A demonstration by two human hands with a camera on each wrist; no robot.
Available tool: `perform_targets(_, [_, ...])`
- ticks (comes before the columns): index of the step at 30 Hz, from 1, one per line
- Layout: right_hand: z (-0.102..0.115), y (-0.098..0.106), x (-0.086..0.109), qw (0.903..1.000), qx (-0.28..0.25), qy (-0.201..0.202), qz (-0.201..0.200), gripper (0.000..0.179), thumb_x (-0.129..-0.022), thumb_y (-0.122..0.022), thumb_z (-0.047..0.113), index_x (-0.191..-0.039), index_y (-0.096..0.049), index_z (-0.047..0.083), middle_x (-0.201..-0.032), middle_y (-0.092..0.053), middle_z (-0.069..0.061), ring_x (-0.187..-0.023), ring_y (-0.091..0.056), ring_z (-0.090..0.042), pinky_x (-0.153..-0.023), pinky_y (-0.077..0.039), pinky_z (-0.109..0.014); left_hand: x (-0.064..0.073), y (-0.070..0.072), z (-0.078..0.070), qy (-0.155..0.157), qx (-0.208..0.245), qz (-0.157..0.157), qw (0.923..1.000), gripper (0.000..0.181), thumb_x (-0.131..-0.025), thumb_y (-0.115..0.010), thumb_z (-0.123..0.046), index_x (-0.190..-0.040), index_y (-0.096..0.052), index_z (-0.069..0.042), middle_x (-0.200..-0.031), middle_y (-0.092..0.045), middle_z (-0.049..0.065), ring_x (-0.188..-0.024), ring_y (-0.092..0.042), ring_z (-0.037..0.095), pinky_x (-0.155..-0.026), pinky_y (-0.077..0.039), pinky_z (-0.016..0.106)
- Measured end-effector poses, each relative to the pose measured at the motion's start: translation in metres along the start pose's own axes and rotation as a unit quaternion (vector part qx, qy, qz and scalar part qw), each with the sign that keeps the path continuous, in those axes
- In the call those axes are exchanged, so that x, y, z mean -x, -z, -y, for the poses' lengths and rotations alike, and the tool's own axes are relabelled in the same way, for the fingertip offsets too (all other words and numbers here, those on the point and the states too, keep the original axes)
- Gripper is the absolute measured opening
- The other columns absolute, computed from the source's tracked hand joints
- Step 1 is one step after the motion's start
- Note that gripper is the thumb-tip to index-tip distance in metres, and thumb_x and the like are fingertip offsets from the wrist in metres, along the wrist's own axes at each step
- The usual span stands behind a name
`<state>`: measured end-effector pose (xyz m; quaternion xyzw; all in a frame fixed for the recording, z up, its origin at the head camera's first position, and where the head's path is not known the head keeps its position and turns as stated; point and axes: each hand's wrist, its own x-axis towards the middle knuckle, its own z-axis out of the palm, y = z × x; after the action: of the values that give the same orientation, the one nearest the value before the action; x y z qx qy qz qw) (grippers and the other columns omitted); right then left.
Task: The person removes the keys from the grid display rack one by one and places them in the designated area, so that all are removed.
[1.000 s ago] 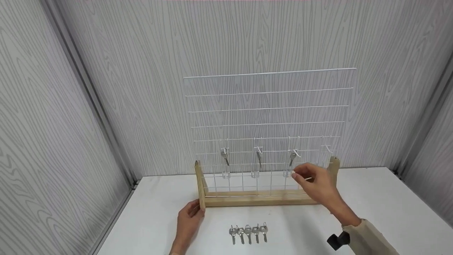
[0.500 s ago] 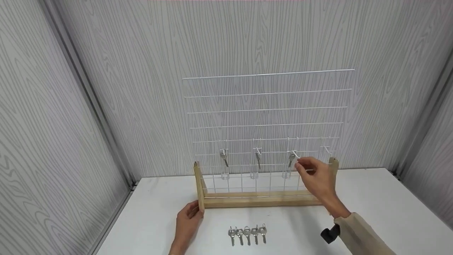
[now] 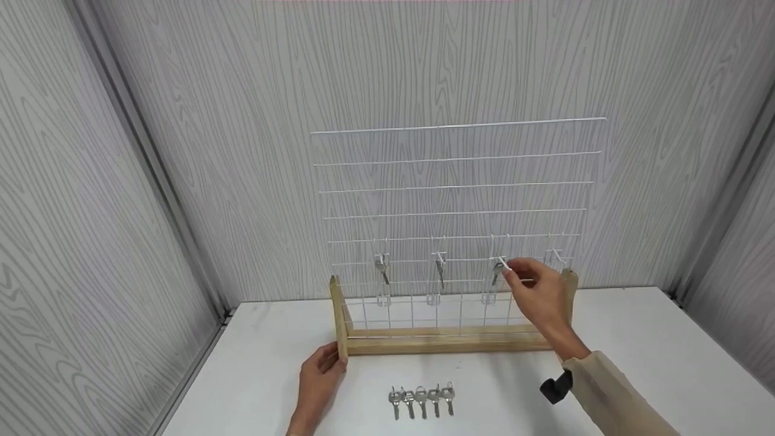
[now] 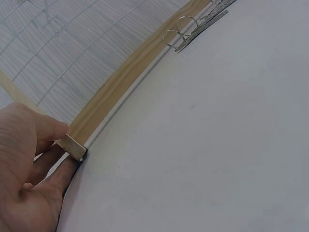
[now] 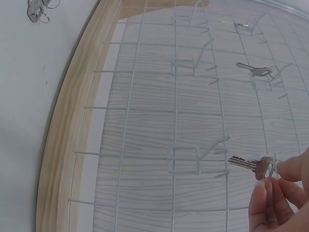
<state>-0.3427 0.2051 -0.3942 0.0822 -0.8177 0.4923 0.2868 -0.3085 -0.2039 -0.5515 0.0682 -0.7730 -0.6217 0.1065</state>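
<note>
A white wire grid rack point(image 3: 448, 213) stands upright in a wooden base point(image 3: 448, 346). My left hand point(image 3: 318, 376) grips the front end of the base's left side piece point(image 4: 71, 147), thumb on top and fingers behind. At the third upper hook, my right hand point(image 3: 540, 297) pinches a silver key point(image 5: 246, 164) by its ring end, the blade pointing down the grid. The fingers partly hide the ring and that hook. One key point(image 3: 381, 266) hangs from the first upper hook, another key point(image 3: 440, 269) from the second. The rightmost upper hook point(image 3: 557, 256) carries no key.
Several silver keys with rings point(image 3: 421, 396) lie in a row on the white table point(image 3: 496, 399) in front of the base. Lower hooks point(image 5: 198, 157) stick out of the grid under the upper row. Wood-patterned panels point(image 3: 424, 60) enclose the back and sides.
My right hand has risen from below the third upper hook to the key there, its fingertips now at the ring. The left hand stays on the base.
</note>
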Motion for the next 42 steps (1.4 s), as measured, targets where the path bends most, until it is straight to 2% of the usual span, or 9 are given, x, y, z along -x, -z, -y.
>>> perform_targets(5, [0.002, -0.003, -0.004, 0.9999, 0.003, 0.012, -0.005, 0.018, -0.101, -0.073, 0.013, -0.116, -0.079, 0.007, -0.11, -0.08, -0.011, -0.093, -0.07, -0.008, -0.076, -0.054, -0.006, 0.0, 0.0, 0.0, -0.005, 0.004, 0.001, 1.0, 0.043, -0.102, -0.066, -0.007, -0.144, -0.06, 0.004, -0.147, -0.061, 0.029, -0.139, -0.06, 0.045, -0.104, -0.065, 0.036])
perform_targets(10, [0.002, -0.005, -0.007, 0.9995, 0.009, 0.026, -0.016, 0.016, -0.1, -0.074, 0.009, -0.114, -0.08, 0.005, -0.107, -0.08, -0.013, -0.092, -0.071, -0.011, -0.074, -0.053, -0.004, 0.001, 0.0, 0.0, -0.013, 0.016, 0.006, 0.9998, 0.044, -0.103, -0.066, -0.005, -0.144, -0.058, 0.006, -0.147, -0.06, 0.03, -0.14, -0.059, 0.046, -0.106, -0.063, 0.036])
perform_targets(21, [0.004, -0.005, -0.009, 0.9998, 0.021, -0.001, -0.001, 0.017, -0.103, -0.071, 0.012, -0.116, -0.078, 0.004, -0.106, -0.08, -0.014, -0.096, -0.073, -0.025, -0.073, -0.052, -0.005, 0.0, -0.004, 0.001, -0.001, -0.004, -0.006, 1.0, 0.044, -0.102, -0.066, -0.004, -0.144, -0.059, 0.006, -0.148, -0.06, 0.029, -0.139, -0.059, 0.046, -0.107, -0.063, 0.036])
perform_targets(32, [0.005, -0.005, -0.011, 0.9997, 0.017, 0.017, -0.008, 0.013, -0.104, -0.069, 0.01, -0.108, -0.078, 0.002, -0.096, -0.078, -0.015, -0.08, -0.065, -0.008, -0.063, -0.05, -0.009, 0.002, -0.005, -0.003, 0.0, -0.003, -0.01, 0.9999, 0.043, -0.103, -0.067, -0.005, -0.144, -0.06, 0.005, -0.148, -0.06, 0.029, -0.139, -0.059, 0.046, -0.107, -0.063, 0.038])
perform_targets(42, [0.009, -0.006, -0.012, 0.9989, -0.002, 0.043, -0.02, 0.01, -0.101, -0.071, 0.004, -0.104, -0.078, -0.002, -0.091, -0.078, -0.017, -0.075, -0.065, 0.001, -0.063, -0.049, -0.007, 0.0, -0.001, -0.001, -0.021, 0.001, -0.008, 0.9997, 0.043, -0.1, -0.067, -0.002, -0.141, -0.061, 0.007, -0.144, -0.062, 0.032, -0.135, -0.061, 0.049, -0.101, -0.066, 0.037])
